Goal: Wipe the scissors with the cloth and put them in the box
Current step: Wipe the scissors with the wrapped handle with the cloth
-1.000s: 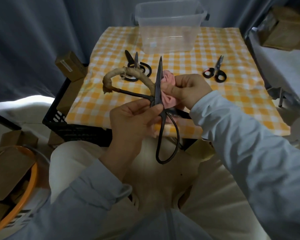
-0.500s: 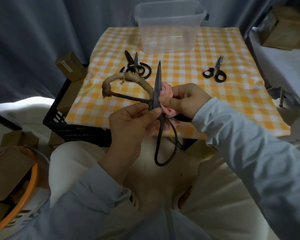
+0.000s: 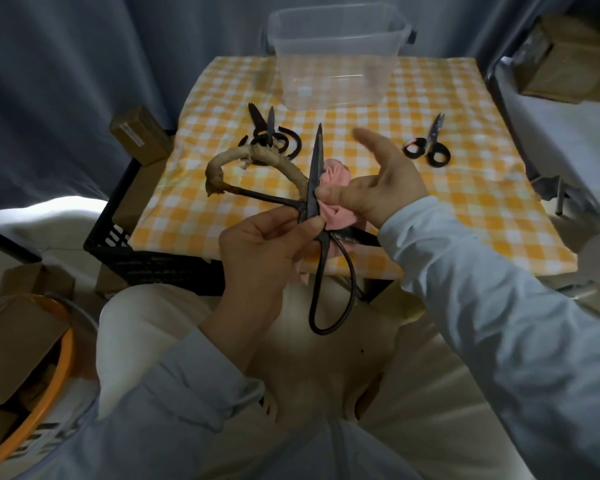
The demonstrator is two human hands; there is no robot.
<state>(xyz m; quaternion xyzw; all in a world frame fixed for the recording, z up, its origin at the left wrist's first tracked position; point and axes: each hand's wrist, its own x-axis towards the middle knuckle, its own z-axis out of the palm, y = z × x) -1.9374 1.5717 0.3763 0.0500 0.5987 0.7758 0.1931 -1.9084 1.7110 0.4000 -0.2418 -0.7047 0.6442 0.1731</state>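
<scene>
head view: i am mid-wipe. my left hand (image 3: 264,251) pinches the scissors (image 3: 315,168) at the middle. my right hand (image 3: 388,188) pinches the cloth (image 3: 336,176) on the blade, fingers spread. the box (image 3: 336,74) looks empty; nothing is put away yet.

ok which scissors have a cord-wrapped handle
The big pair in the left hand: one loop is cord-wrapped; the left pair and right pair on the tablecloth have bare black handles.
</scene>
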